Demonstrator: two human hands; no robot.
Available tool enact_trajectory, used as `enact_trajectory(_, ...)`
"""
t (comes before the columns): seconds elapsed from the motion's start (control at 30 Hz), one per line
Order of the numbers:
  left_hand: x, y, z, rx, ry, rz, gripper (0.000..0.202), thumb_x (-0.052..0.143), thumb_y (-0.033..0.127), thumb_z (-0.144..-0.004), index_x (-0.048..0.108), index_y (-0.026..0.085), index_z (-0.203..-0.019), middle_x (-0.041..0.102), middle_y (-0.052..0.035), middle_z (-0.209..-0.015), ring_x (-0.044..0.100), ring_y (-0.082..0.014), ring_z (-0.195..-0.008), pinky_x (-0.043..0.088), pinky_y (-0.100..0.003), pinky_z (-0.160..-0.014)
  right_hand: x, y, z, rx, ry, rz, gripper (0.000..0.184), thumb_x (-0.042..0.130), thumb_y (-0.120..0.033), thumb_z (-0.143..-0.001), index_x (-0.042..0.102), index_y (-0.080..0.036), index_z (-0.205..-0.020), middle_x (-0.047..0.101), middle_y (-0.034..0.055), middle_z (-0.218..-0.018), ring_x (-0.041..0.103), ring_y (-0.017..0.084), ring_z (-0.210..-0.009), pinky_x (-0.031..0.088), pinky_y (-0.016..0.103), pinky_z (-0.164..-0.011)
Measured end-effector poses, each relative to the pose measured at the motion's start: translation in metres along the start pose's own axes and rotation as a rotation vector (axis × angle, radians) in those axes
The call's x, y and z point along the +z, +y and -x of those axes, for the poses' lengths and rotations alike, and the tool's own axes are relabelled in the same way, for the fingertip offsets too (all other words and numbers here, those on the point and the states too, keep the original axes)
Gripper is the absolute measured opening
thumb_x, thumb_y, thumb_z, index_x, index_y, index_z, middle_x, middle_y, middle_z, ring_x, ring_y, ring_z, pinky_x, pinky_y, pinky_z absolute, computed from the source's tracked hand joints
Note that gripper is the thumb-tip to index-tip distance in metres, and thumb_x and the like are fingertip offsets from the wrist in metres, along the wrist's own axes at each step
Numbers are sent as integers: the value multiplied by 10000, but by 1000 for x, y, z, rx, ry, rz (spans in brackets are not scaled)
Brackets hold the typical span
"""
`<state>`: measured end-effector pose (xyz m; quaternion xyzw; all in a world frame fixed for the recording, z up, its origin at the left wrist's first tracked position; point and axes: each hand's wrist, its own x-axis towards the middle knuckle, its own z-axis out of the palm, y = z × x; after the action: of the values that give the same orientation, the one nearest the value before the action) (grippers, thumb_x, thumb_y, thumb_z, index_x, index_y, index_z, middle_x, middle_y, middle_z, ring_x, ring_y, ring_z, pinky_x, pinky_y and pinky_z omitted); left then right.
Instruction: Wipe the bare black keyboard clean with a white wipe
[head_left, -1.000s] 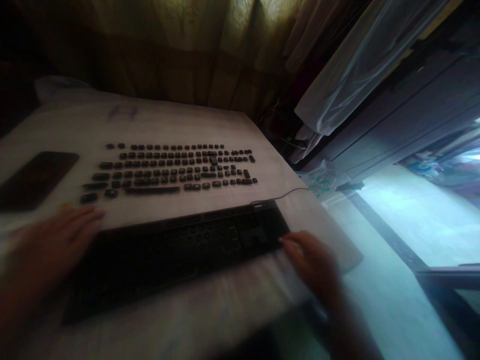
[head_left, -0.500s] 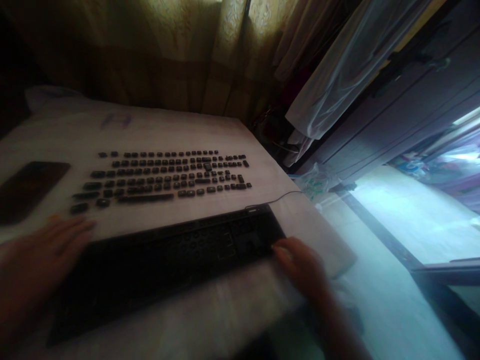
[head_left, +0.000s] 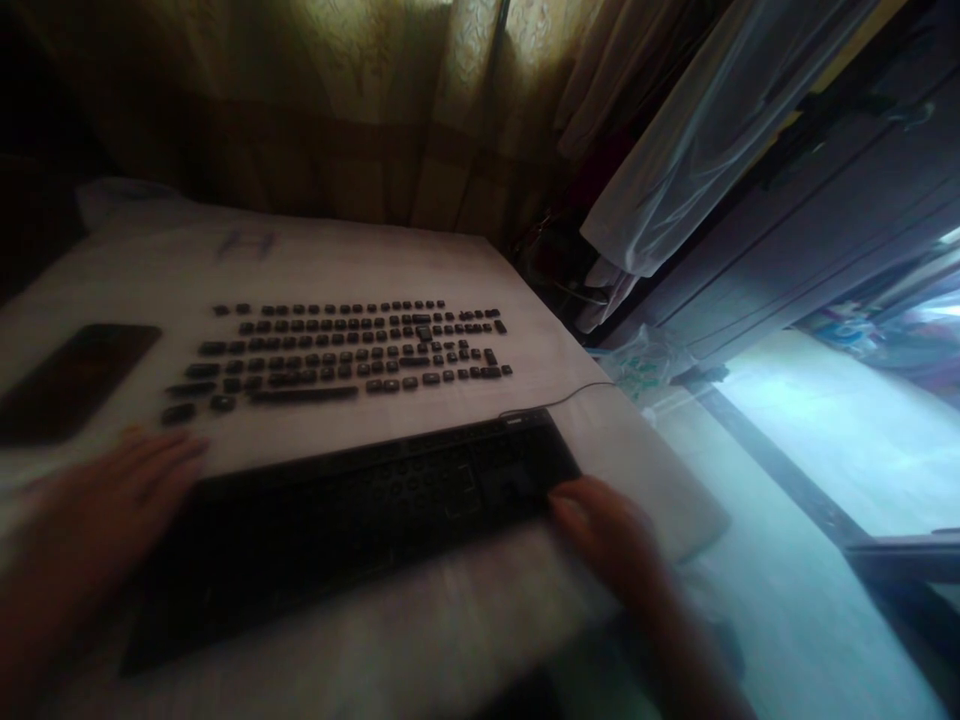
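Note:
A black keyboard (head_left: 360,510) with its keycaps off lies slantwise on the pale table. My right hand (head_left: 600,525) is closed on its right end, thumb on the top edge and the other fingers mostly hidden. At the left end rests my left hand (head_left: 124,510), blurred, its fingers stretched out beside the keyboard's far left corner. Beyond the keyboard, loose black keycaps (head_left: 330,355) are laid out in several rows, with a long space bar key (head_left: 304,395) in the nearest row. A thin cable (head_left: 570,393) runs from the keyboard's far edge to the right.
A dark phone-like slab (head_left: 79,380) lies at the left of the table (head_left: 352,255). Behind stands a patterned curtain (head_left: 337,120). White cloth (head_left: 660,190) hangs at the right, above a clear plastic bag (head_left: 649,360) by the table's edge.
The whole view has shifted slightly, so everything sits a little further right. Both hands stay in the same places on or beside the keyboard.

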<state>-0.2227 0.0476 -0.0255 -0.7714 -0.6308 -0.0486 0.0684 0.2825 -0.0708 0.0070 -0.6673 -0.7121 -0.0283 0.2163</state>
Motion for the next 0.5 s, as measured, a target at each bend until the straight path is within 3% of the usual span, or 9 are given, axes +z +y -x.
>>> enact_trajectory(0.1,-19,15,-2,-64,-92,42,713,115,452,-933,677,135,-1235,661,-118,-1380,549,-325,-1348,448,-496,-1083,1,2,0,-11,6,31,263,467,-256,-897,713,-244,-805,751,44,-768,710,205,-659,526,315,-611)
enact_trajectory(0.2,-31,26,-2,-122,-94,52,699,109,449,-952,677,162,-1239,671,-99,-1370,543,-302,-1358,435,-496,-1090,5,4,2,10,29,49,246,480,-268,-896,711,-248,-813,748,42,-774,704,204,-660,518,312,-613)
enact_trajectory(0.5,-31,26,-3,-108,-104,42,714,107,455,-944,682,144,-1231,674,-109,-1363,546,-307,-1354,437,-495,-1086,3,6,1,-25,0,1,248,482,-289,-907,712,-247,-825,745,42,-760,711,205,-643,528,312,-596)
